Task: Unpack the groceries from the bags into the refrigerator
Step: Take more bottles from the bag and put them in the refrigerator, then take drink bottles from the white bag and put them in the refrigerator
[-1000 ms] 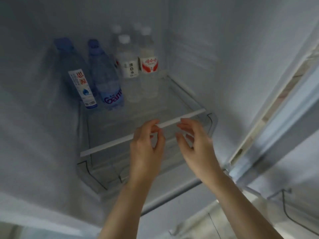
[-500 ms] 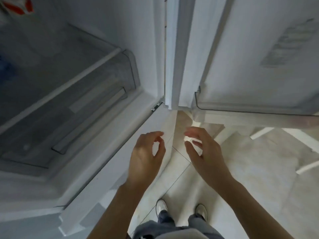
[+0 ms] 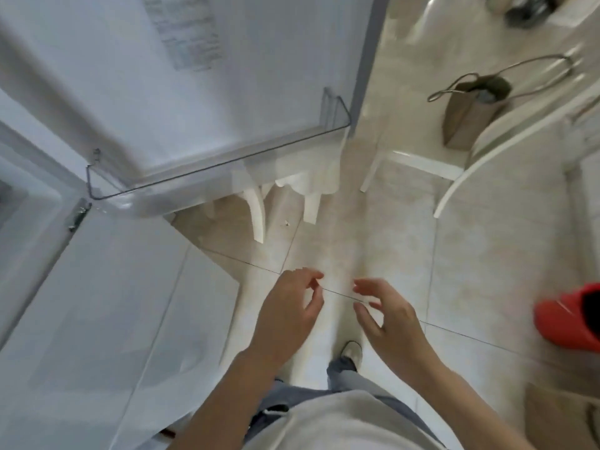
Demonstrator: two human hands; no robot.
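Pale floor tiles (image 3: 470,271) fill the frame; left hand (image 3: 287,306) and right hand (image 3: 388,315) are held empty, fingers loosely curled, presumably readied for the brown bag (image 3: 467,115) at upper right

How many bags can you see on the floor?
2 for sure: a brown paper bag with handles by the white chair at upper right, and a red bag at the right edge. A tan shape in the bottom right corner may be another, cut off.

Open fridge door (image 3: 201,92) blocks left, seemingly.
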